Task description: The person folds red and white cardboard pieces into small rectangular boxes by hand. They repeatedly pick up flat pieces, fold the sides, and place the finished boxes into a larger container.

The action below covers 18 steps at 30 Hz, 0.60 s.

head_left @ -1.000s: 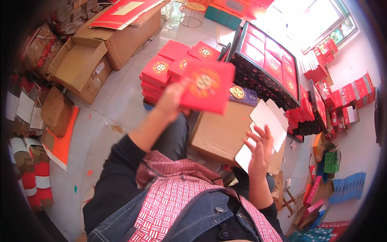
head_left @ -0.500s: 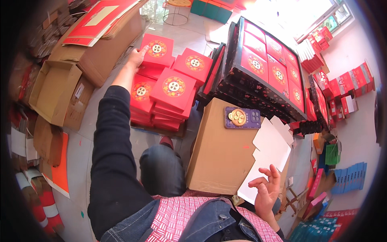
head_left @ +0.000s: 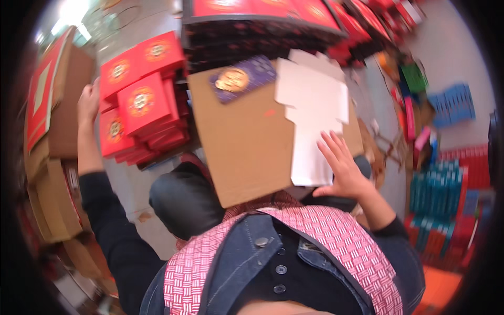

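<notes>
A stack of red gift boxes (head_left: 144, 100) with round gold-patterned emblems stands at the left. My left hand (head_left: 89, 105) is at its left side, close to the far box; motion blur hides how the fingers are set and whether they touch. My right hand (head_left: 344, 168) is open, fingers spread, at the near right edge of a white die-cut card blank (head_left: 312, 105). That blank lies unfolded on a brown cardboard box (head_left: 247, 152) in front of me. A purple phone (head_left: 254, 79) with a round gold ornament rests on the box's far side.
Black trays (head_left: 252, 39) filled with red boxes are piled beyond the cardboard box. Large brown cartons (head_left: 68, 115) line the left side. To the right stand blue packages (head_left: 451, 105), teal packages (head_left: 436, 191) and a green basket (head_left: 413, 77).
The view has swung to the right and down, shifting the scene leftward and up. My right hand has gone from raised with curled fingers to spread over the white blank.
</notes>
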Motion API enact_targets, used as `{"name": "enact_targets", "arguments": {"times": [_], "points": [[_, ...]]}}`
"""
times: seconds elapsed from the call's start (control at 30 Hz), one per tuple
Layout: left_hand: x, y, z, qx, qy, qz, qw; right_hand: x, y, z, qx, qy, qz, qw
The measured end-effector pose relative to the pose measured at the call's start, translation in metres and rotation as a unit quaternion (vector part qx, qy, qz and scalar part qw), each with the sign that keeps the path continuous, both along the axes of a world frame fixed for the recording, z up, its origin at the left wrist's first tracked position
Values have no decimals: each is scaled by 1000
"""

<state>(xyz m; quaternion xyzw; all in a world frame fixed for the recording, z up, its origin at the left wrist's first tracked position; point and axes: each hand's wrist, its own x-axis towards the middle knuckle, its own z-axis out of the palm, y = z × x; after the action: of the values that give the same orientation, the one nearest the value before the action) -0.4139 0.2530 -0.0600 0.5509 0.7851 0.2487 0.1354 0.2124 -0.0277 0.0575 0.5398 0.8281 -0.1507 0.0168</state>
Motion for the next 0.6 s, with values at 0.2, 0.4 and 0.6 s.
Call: {"name": "enact_targets", "arguments": {"times": [0.2,0.4,0.6], "points": [[152,-120,48,131,-106,-177,970,14,-39,-43,61,-29,-28,997],[295,-221,80,161,-148,-400,890,37,-43,-47,145,46,23,988],[385,-273,61,110,-173,-515,832,29,-52,-48,179,94,8,979]]}}
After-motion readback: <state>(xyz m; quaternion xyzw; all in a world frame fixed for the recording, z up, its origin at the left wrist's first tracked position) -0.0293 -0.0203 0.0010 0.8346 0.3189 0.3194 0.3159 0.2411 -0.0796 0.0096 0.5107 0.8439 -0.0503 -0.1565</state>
